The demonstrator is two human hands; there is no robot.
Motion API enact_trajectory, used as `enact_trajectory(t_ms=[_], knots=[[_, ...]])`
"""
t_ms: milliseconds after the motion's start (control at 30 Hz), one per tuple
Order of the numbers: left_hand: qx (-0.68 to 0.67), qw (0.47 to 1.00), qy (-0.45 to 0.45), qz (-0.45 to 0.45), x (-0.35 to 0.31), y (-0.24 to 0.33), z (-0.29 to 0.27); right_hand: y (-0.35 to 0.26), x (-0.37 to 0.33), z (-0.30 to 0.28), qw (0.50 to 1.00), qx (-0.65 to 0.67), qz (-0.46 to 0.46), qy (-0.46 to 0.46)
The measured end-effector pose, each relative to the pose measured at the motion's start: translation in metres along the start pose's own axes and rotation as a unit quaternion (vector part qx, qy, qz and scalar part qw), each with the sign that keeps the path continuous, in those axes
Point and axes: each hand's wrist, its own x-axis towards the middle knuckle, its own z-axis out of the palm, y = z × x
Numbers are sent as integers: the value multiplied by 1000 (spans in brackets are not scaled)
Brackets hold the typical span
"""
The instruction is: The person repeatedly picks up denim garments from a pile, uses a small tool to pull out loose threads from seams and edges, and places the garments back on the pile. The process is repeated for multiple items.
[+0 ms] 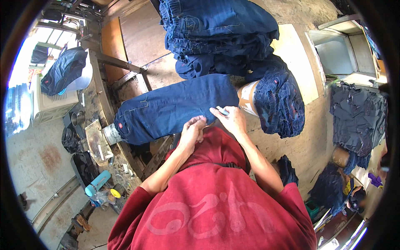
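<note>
A pair of dark blue denim trousers (175,104) lies stretched lengthwise in front of me, with a small red tag near its left end. My left hand (193,130) is closed at the near edge of the denim, fingers curled and pinching its fabric. Just to the right, my right hand (231,121) is closed around a small grey-blue tool (224,111), mostly hidden by the fingers, so I cannot tell its exact kind. The right fingertips meet the near edge of the trousers close to the left hand.
A tall stack of denim trousers (216,33) stands beyond. More denim (280,104) hangs over a pale cylinder (248,98) at right. Dark garments (358,112) are piled far right. On the left bench (102,93) are a metal cup (77,118) and a turquoise bottle (98,183).
</note>
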Motion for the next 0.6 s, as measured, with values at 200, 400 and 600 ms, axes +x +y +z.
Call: enact_trajectory(t_ms=[200, 400, 600], knots=[[12, 997, -29, 76, 14, -6, -13, 8, 1, 9, 996, 75, -53, -11], [54, 997, -35, 32, 15, 0, -17, 10, -8, 13, 993, 93, -74, 22], [136, 990, -37, 29, 22, 6, -18, 10, -7, 14, 994, 71, -83, 22]])
